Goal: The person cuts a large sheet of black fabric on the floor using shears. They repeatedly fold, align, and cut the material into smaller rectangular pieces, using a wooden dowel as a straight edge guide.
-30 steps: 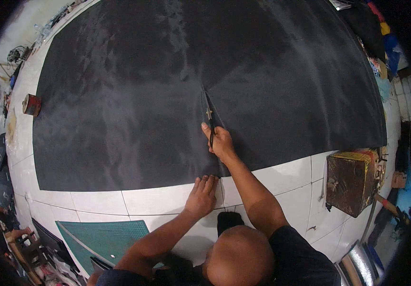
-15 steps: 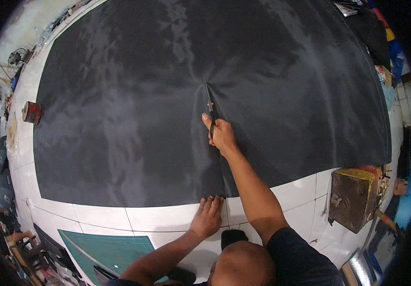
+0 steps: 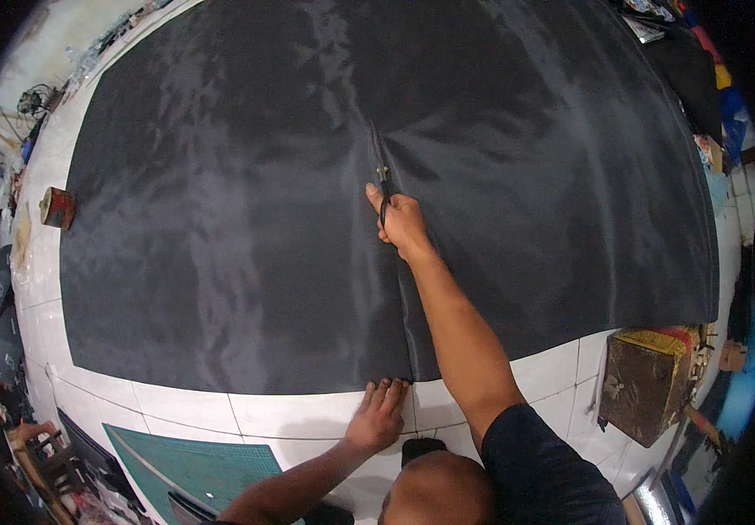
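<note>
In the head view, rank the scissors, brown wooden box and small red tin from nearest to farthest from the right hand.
From the right hand:
1. Scissors: gripped in it, blades pointing away over the black fabric.
2. Brown wooden box: lower right, on the white tiles.
3. Small red tin: far left, at the fabric's edge.

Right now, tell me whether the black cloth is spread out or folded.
Spread flat: the cloth covers most of the tiled floor, with a cut running from its near edge to the scissors in the right hand.

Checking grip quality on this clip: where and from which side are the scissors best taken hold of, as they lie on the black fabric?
By the handle loops at the near end, coming from the person's side. The scissors point away across the black fabric, blades ahead along the cut, handles toward the body. The right hand holds them just so; the left hand presses at the fabric's near edge.
</note>
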Demonstrator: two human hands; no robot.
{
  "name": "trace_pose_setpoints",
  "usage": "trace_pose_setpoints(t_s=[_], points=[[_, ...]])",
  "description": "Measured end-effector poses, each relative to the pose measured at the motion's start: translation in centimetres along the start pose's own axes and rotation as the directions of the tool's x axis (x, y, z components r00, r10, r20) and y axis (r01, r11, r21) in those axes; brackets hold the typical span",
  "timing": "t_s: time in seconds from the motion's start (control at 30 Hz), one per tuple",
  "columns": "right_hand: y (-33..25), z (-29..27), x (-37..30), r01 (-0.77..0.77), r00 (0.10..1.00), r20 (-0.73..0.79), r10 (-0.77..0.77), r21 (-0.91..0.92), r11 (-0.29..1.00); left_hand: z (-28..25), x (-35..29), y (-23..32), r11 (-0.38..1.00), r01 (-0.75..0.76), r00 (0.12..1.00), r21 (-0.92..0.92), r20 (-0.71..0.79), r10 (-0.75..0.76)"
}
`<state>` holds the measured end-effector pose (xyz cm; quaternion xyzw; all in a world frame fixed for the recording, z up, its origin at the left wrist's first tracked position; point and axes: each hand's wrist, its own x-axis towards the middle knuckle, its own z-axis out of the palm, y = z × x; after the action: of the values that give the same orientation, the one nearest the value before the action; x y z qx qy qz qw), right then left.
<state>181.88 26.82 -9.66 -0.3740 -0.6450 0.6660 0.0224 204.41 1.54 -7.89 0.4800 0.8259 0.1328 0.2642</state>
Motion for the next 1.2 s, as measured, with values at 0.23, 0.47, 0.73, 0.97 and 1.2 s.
trace_pose_setpoints(t_s=[0.23, 0.47, 0.73, 0.97, 1.2], points=[[-0.4, 0.1, 1.5, 0.009, 0.998, 0.058, -0.013, 0.068, 0.998, -0.9, -0.2, 0.0, 1.0, -0.012, 1.0, -0.006, 0.008, 0.012], [-2.2, 0.7, 6.1, 0.031, 0.998, 0.043, -0.035, 0.093, 0.995, -1.1, 0.1, 0.0, 0.999, -0.003, 1.0, -0.043, 0.02, 0.004], [-4.5, 0.7, 8.5, 0.018, 0.995, 0.101, -0.025, 0.07, 0.997, -0.9, -0.1, 0.0, 0.996, 0.009, 1.0, -0.088, 0.003, -0.009], [-4.8, 1.4, 11.6, 0.031, 0.996, 0.076, -0.042, 0.133, 0.991, -0.8, -0.2, -0.1, 1.0, -0.001, 1.0, -0.027, -0.004, 0.001], [-4.9, 0.1, 11.0, -0.03, 0.997, 0.078, 0.023, 0.091, 0.995, -11.2, 11.5, -3.5, 0.919, 0.201, 0.924, -0.34, -0.246, -0.293]])
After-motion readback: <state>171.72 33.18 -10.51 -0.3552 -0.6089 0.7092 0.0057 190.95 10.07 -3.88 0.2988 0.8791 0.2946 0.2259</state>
